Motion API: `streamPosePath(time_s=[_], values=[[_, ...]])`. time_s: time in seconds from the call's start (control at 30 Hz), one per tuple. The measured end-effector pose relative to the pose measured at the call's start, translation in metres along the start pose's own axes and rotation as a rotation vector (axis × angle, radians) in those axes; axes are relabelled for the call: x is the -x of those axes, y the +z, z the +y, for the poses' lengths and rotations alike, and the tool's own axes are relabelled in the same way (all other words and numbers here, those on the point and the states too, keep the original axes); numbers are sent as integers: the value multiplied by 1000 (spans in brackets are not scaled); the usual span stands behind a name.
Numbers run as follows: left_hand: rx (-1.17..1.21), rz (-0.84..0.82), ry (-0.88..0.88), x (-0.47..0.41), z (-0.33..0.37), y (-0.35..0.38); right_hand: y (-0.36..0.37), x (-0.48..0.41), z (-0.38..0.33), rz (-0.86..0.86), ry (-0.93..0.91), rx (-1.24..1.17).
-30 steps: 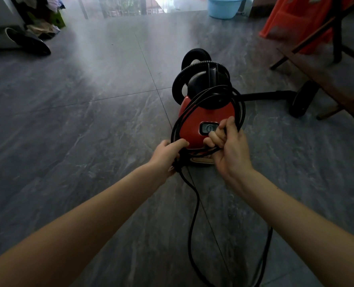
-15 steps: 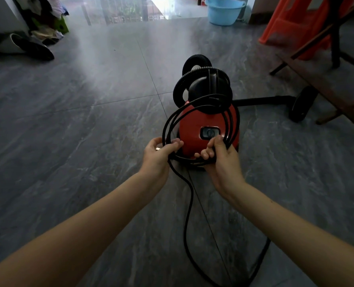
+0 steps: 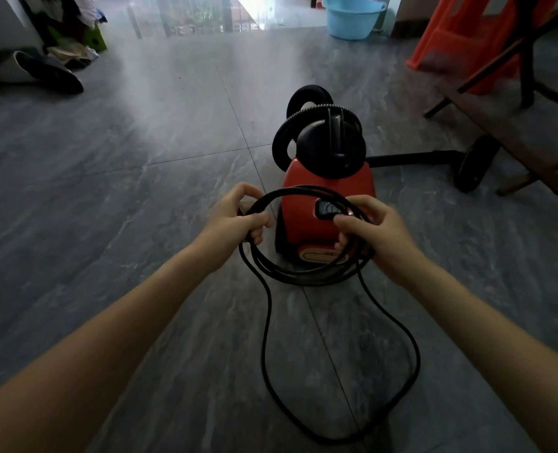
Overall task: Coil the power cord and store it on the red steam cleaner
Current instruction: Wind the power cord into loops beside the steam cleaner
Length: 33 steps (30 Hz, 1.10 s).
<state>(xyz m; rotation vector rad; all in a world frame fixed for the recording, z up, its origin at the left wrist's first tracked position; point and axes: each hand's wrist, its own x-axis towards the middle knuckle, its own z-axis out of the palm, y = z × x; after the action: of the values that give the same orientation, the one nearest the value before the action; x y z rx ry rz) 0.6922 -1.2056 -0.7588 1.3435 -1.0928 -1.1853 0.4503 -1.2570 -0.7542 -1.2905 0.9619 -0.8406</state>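
Note:
The red steam cleaner stands on the grey floor ahead of me, with a black top and a ribbed black hose looped over it. The black power cord is wound into a coil of several turns, held in front of the cleaner's near face. My left hand grips the coil's left side. My right hand grips its right side. A loose loop of the cord trails down over the floor toward me.
A black wand with a round head lies on the floor right of the cleaner. Wooden furniture legs and an orange plastic stool stand at the right. A blue basin sits far back; shoes and clutter are far left.
The coil has come down off the cleaner's black top and now hangs lower, in front of its red body. My hands have spread apart to its two sides.

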Motion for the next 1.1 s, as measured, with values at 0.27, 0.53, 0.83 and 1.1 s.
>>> streamPosePath(time_s=[0.27, 0.53, 0.83, 1.1], values=[[-472, -288, 90, -4, 12, 20, 11, -5, -23, -359, 20, 579], [-526, -325, 212, -3, 16, 33, 21, -5, -12, -262, -144, 508], [-75, -15, -68, -2, 13, 37, 28, 0, -15, -90, -179, 255], [-201, -184, 23, 2, 20, 36, 33, 2, -8, -155, -53, 260]])
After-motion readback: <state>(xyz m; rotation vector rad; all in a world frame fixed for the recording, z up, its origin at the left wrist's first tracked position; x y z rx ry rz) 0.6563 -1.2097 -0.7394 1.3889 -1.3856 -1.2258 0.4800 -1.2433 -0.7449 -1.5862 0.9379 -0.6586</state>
